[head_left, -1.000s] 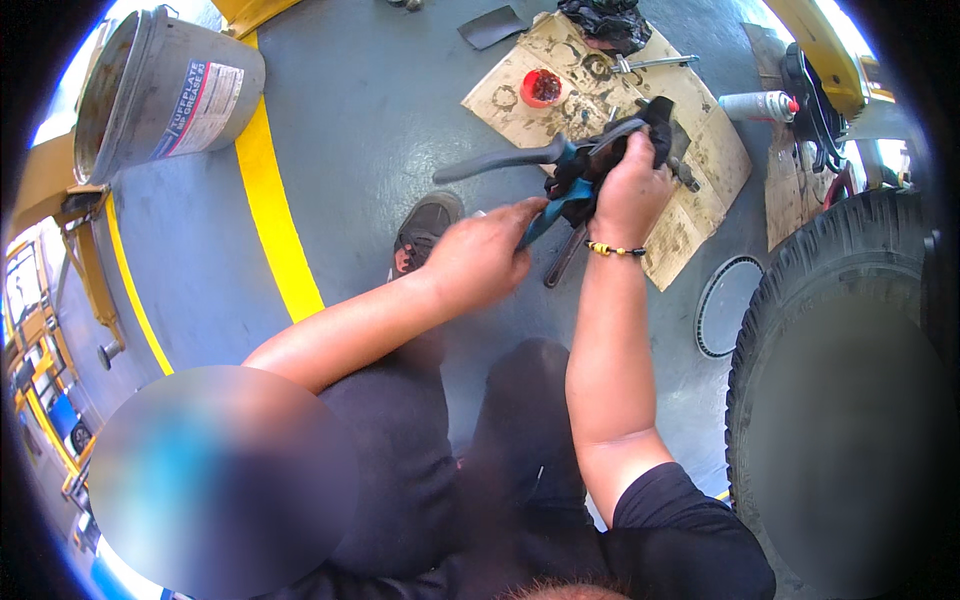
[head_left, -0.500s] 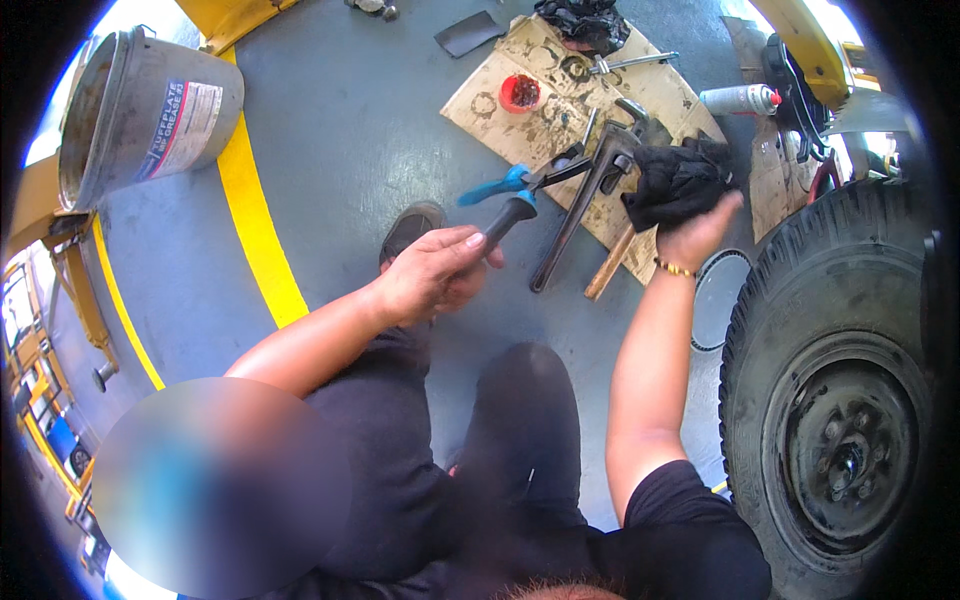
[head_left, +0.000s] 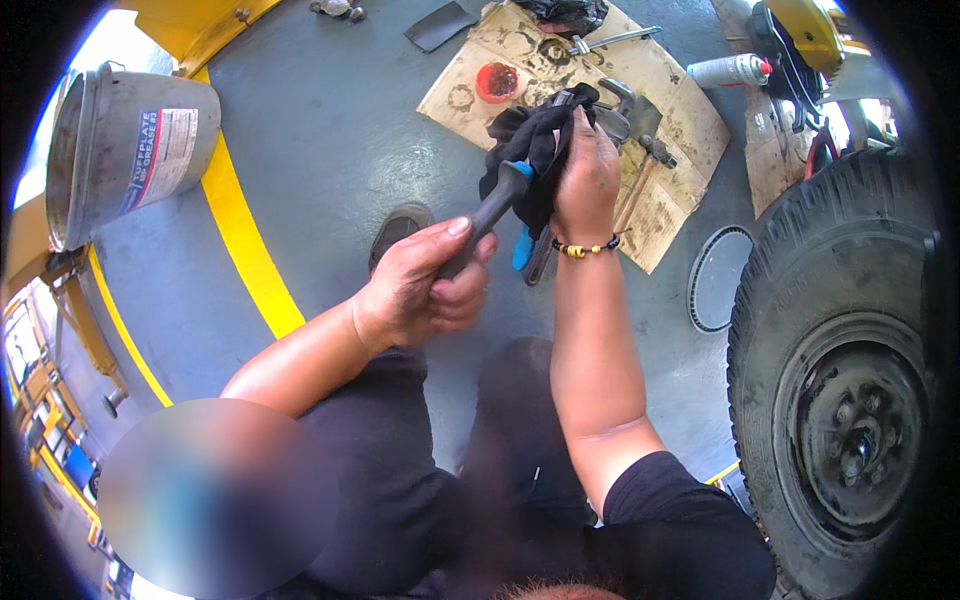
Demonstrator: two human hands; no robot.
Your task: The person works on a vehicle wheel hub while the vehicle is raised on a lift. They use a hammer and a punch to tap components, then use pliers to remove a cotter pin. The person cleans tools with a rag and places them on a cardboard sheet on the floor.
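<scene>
My left hand (head_left: 430, 280) is closed around the dark grip of a plier-like tool (head_left: 488, 218) with black and blue handles. Its blue second handle shows below the cloth, and its jaws are hidden. A crumpled black cloth (head_left: 530, 140) wraps over the front of the tool, with my right hand (head_left: 588, 180) pressing it from the right side. Behind that hand, a pipe wrench (head_left: 614, 122) is partly covered. A hammer (head_left: 656, 152) with a wooden handle lies to its right on stained cardboard (head_left: 685, 185).
On the cardboard stand a red cup (head_left: 497, 82) and a metal bar tool (head_left: 615, 40). A spray can (head_left: 730, 70) lies behind a round disc (head_left: 720, 280). A large tyre (head_left: 800, 240) stands at right, a grey bucket (head_left: 205, 125) at left. A shoe (head_left: 398, 235) is near my left hand.
My right hand has swung left with the black cloth and brought it onto the tool. The hammer's head is now uncovered. My left hand keeps its hold, and the view has shifted slightly.
</scene>
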